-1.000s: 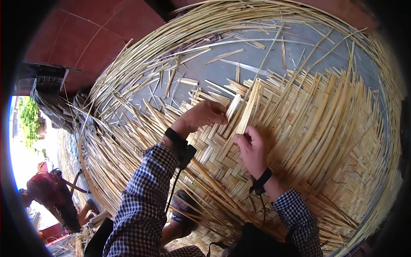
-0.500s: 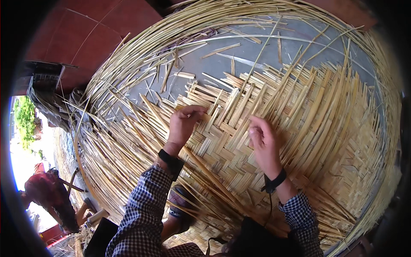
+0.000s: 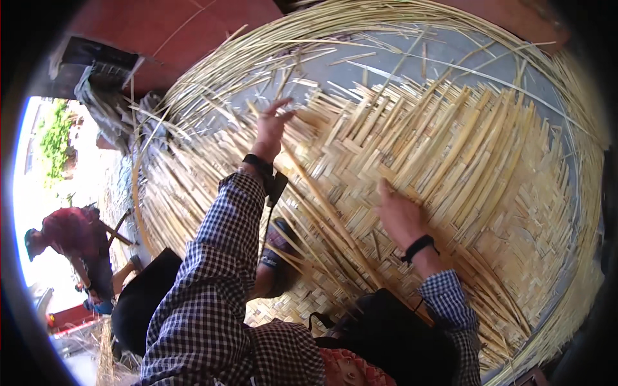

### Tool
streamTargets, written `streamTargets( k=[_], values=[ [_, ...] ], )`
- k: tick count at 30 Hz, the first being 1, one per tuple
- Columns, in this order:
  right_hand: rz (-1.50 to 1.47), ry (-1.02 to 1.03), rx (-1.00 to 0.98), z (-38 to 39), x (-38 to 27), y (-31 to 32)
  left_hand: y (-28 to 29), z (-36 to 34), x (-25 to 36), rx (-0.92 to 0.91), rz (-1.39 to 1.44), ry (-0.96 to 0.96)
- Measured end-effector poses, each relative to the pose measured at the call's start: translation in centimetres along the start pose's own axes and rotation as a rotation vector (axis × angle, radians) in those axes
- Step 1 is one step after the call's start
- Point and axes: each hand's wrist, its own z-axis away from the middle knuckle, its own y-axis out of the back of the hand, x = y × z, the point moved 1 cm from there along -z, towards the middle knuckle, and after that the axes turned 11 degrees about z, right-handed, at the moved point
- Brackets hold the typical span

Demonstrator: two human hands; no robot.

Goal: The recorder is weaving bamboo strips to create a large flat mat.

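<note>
A herringbone-woven mat of pale split cane (image 3: 515, 257) spreads beneath me, with many long loose strips (image 3: 476, 148) lying over it. My left hand (image 3: 272, 125) reaches over the mat's upper left part, near the ragged strip ends, its fingers apart and nothing seen in them. Lower and to the right, my right hand (image 3: 400, 212) hovers over or touches the weave, index finger extended, holding nothing visible; motion blurs its fingertips. A thicker strip (image 3: 322, 206) runs diagonally between the two hands. My foot in a dark sandal (image 3: 277, 264) rests on the mat below my left hand.
Long thin strips (image 3: 322, 19) curve around the far edge on grey floor (image 3: 463, 61), among scattered scraps. Red tiles (image 3: 154, 26) and crumpled grey cloth (image 3: 109, 112) lie at upper left. At left, a co-worker in a red top (image 3: 71, 231) bends over beside the bright opening.
A second ago both hands were at a pale strip; my right hand has let it go. My left hand has moved up and left, fingers spreading. The view has shifted slightly.
</note>
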Motion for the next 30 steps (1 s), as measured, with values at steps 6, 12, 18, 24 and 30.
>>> streamTargets(
  k=[6, 12, 18, 24, 30],
  values=[
    [-0.596, 0.234, 0.353, 7.6, -3.7, -1.8, 16.1, 15.0, 4.1, 1.093, -0.258, -0.2],
    [-0.803, 0.239, 0.165, 10.4, -6.3, -4.6, 18.8, 26.3, -5.2, 1.145, 0.366, 0.469],
    [-0.668, 0.264, -0.064, 12.4, -6.2, -3.4, 13.8, 24.8, -4.5, 0.751, 0.196, 0.036],
    [-0.523, 0.341, -0.042, 13.6, -7.1, -2.8, 13.8, 24.5, -6.2, 0.872, 0.28, 0.13],
    [-0.375, 0.339, 0.021, 14.3, -6.5, -4.7, 12.5, 23.7, -4.6, 1.107, -0.551, 0.093]
  ],
)
